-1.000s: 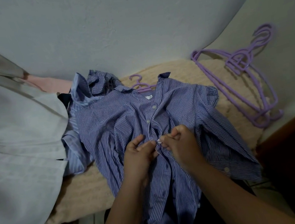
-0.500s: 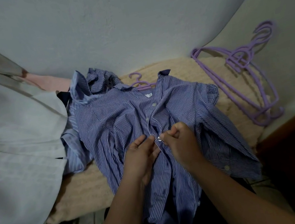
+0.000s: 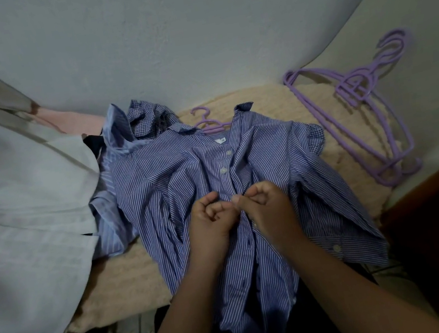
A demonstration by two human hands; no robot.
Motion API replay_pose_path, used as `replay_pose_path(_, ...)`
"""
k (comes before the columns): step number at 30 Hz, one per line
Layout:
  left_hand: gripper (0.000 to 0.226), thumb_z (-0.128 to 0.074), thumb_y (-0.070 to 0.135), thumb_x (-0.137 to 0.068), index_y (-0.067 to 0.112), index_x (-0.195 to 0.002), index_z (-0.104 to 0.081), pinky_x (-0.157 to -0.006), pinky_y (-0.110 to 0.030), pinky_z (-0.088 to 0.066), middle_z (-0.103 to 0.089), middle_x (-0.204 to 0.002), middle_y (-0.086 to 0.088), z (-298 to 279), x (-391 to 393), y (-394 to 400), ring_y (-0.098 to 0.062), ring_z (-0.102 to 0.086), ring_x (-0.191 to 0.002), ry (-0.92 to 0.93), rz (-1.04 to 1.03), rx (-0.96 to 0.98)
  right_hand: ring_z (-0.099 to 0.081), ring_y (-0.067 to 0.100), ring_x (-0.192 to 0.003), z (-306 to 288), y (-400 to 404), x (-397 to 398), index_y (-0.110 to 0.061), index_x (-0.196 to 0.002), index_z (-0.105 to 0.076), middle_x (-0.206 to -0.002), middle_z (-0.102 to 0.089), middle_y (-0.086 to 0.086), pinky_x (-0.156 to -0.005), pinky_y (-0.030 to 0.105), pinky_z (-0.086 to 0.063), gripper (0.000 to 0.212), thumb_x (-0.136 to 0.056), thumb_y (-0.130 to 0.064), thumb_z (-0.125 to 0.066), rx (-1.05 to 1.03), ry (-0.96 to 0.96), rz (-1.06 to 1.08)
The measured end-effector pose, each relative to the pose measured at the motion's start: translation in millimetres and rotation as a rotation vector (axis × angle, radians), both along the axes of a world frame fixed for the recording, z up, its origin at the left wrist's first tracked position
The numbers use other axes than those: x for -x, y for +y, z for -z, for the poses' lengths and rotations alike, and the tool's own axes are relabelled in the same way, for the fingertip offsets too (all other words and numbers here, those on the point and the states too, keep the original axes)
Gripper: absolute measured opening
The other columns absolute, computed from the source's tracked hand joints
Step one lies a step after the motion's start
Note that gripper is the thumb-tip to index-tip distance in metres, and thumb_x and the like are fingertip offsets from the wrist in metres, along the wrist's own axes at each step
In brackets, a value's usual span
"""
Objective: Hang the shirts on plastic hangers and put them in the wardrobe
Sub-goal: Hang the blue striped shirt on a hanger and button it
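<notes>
Striped shirt (image 3: pixel 175 185): spread front-up on the beige blanket (image 3: pixel 121 281), its near end hanging over the near edge.
Hanger in shirt (image 3: pixel 206 123): purple hook sticking out at the collar, far side.
Left hand (image 3: pixel 210 220): grip curled, pinching the shirt's front placket.
Right hand (image 3: pixel 267 207): grip curled, pinching the placket, touching the left hand.
Spare hangers (image 3: pixel 364 118): purple stack, far right, against the wall.
Other shirts (image 3: pixel 130 129): bunched at far left.
</notes>
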State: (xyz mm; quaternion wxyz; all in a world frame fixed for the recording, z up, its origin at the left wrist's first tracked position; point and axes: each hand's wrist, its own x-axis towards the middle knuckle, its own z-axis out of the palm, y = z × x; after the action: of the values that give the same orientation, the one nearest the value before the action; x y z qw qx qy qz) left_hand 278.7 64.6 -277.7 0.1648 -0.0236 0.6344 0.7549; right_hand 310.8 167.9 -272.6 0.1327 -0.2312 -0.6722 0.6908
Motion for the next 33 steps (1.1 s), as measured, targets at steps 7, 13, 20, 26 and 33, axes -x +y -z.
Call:
replay_pose_path(7,0.040,-0.069,-0.002,-0.082,0.013,-0.113,-0.051,-0.071,-0.012,-0.050,-0.068,-0.084,-0.004,3.6,-1.1,-1.2,-0.005,-0.064,-0.074,0.115,0.032,0.119,-0.055,0.014,-0.057,4.5,4.5,4.1,-0.013,-0.078,-0.045,-0.070,-0.059,0.010,-0.049,0.014,-0.044,0.026,-0.082,-0.001,-0.067,-0.084,-0.038,0.037)
replay_pose_path(13,0.031,-0.069,0.004,-0.084,0.015,-0.109,-0.054,-0.071,-0.016,-0.053,-0.071,-0.081,-0.002,2.0,1.3,-3.3,-0.009,-0.066,-0.073,0.061,0.005,0.137,-0.053,0.021,-0.065,8.4,4.7,6.5,-0.016,-0.075,-0.034,-0.077,-0.055,0.028,-0.054,0.024,-0.046,0.034,-0.085,0.000,-0.063,-0.127,-0.030,0.033)
replay_pose_path(20,0.019,-0.058,-0.004,-0.089,0.007,-0.104,-0.056,-0.065,-0.023,-0.057,-0.070,-0.071,-0.001,2.3,9.8,-3.1,-0.013,-0.063,-0.064,-0.289,-0.002,-0.122,-0.052,0.014,-0.066,10.4,5.6,5.7,-0.015,-0.077,-0.037,-0.075,-0.053,0.010,-0.055,0.008,-0.043,0.030,-0.086,0.000,-0.061,-0.072,0.013,0.009)
replay_pose_path(26,0.029,-0.061,0.000,-0.089,0.011,-0.114,-0.051,-0.066,-0.028,-0.054,-0.066,-0.084,-0.002,11.8,8.8,-7.2,-0.013,-0.062,-0.070,-0.225,-0.028,0.002,-0.047,0.013,-0.066,15.3,11.1,9.9,-0.018,-0.081,-0.041,-0.080,-0.051,0.005,-0.055,0.017,-0.044,0.030,-0.082,-0.002,-0.067,-0.075,-0.044,-0.047)
replay_pose_path(33,0.048,-0.067,0.014,-0.088,0.016,-0.130,-0.044,-0.082,-0.030,-0.052,-0.057,-0.117,0.005,28.3,12.1,-13.0,-0.013,-0.062,-0.089,0.128,-0.074,0.479,-0.062,0.019,-0.081,9.9,19.8,18.0,-0.011,-0.125,-0.041,-0.103,-0.058,0.003,-0.050,0.018,-0.045,0.053,-0.082,-0.011,-0.071,0.008,-0.179,-0.172)
